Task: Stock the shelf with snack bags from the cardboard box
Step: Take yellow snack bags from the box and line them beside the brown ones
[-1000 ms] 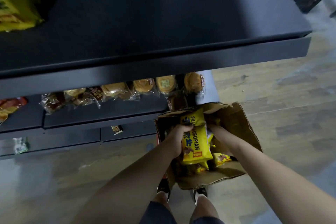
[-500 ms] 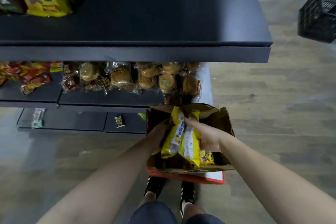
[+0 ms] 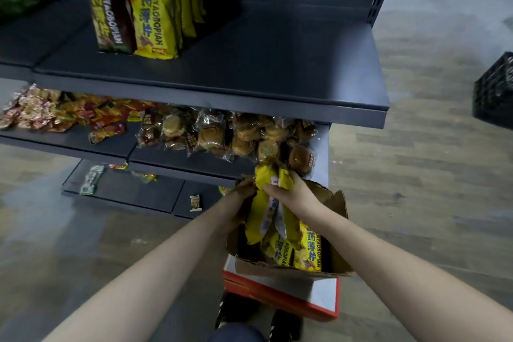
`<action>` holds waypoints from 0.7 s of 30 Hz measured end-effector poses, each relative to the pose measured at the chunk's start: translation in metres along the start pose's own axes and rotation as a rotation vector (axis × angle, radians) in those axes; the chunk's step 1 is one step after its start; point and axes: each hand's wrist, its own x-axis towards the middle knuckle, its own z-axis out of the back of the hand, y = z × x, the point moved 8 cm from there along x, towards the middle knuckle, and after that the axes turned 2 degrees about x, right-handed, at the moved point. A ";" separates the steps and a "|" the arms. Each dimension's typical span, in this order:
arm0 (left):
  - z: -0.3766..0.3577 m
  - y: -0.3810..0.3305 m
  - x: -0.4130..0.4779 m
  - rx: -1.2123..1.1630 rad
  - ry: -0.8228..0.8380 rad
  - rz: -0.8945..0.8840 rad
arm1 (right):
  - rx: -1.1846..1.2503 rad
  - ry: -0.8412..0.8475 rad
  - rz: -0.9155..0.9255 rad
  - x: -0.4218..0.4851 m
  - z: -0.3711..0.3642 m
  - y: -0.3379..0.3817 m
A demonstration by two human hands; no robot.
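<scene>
Both my hands hold a bunch of yellow snack bags point(image 3: 270, 211) by their top ends, lifted partly out of the open cardboard box point(image 3: 337, 203). My left hand point(image 3: 241, 191) grips the left side of the bunch and my right hand point(image 3: 288, 193) grips its right side. More yellow bags point(image 3: 304, 254) lie in the box. Above, the dark shelf point(image 3: 249, 69) carries a standing row of the same yellow bags point(image 3: 151, 8) at its left, with bare room to the right.
The box sits on a red and white carton point(image 3: 280, 297) on the wooden floor. Wrapped buns point(image 3: 222, 133) and red snack packets point(image 3: 55, 111) fill the lower shelf. A brown bag point(image 3: 107, 11) stands beside the yellow row. A black crate point(image 3: 494, 91) stands far right.
My head has tilted up, bringing the upper shelf and its bags into view. Both hands have raised the yellow bags higher out of the box.
</scene>
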 end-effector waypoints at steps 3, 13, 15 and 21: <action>0.016 -0.034 -0.025 -0.035 -0.024 -0.154 | -0.200 0.002 0.148 0.000 -0.016 0.042; 0.057 -0.153 -0.098 -0.142 -0.317 -0.553 | -0.147 0.005 0.294 0.006 -0.056 0.170; 0.061 -0.181 -0.118 0.014 -0.490 -0.679 | -0.002 -0.019 0.259 0.013 -0.051 0.188; 0.024 -0.239 -0.150 0.518 -0.424 -0.872 | 0.311 -0.105 0.121 0.033 -0.032 0.228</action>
